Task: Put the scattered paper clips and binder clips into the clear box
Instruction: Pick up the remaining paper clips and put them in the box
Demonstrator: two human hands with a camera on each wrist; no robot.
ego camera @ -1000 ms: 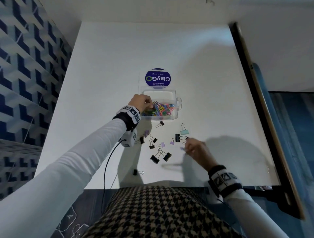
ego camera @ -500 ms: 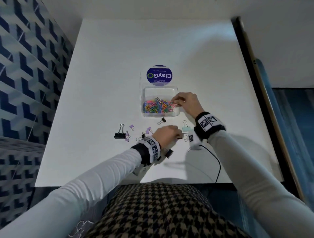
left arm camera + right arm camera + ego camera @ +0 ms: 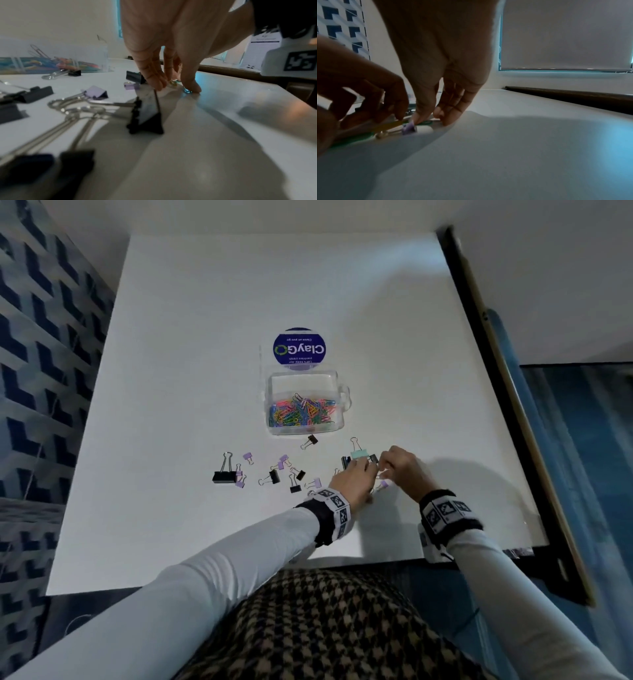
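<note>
The clear box [image 3: 305,428] holds a heap of coloured paper clips [image 3: 301,412]. In front of it binder clips lie scattered: a large black one [image 3: 224,475], small purple ones [image 3: 248,457], small black ones [image 3: 274,475] and a mint one [image 3: 359,454]. My left hand [image 3: 361,472] reaches down right of them; in the left wrist view its fingertips [image 3: 157,83] and thumb pinch at small paper clips [image 3: 172,82] on the table. My right hand [image 3: 385,470] is right beside it, thumb and fingertips [image 3: 443,120] closing round a purple binder clip [image 3: 408,128].
The box's lid with a blue ClayGo sticker [image 3: 299,349] lies just behind the box. The white table [image 3: 205,337] ends at a dark rail [image 3: 496,392] on the right and at its front edge near my lap. A patterned wall stands left.
My right hand has left the box and come down to the table beside the left hand. The left hand has stayed among the clips at the front right.
</note>
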